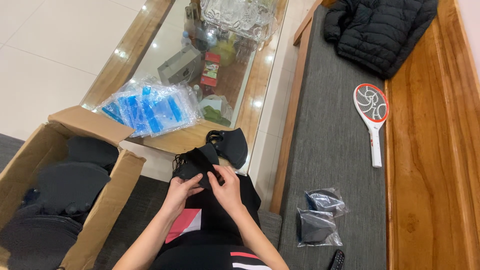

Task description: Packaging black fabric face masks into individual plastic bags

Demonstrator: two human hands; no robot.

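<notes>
Both hands, left hand (181,192) and right hand (227,186), pinch a soft black fabric face mask (196,164) just below the glass-topped wooden coffee table (260,75); fingertips closed on its edges should keep it flat and square, folds aligned, ear loops untangled.

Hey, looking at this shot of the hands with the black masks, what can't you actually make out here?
Head view only:
- Black mask: partly covered by the left hand and right hand, so its exact fold is unclear.
- Cardboard box: cut by the left edge; the count of its dark contents is unreadable.
- Remote: cut by the bottom edge.
- Items under the glass table: blurred by reflections.
</notes>
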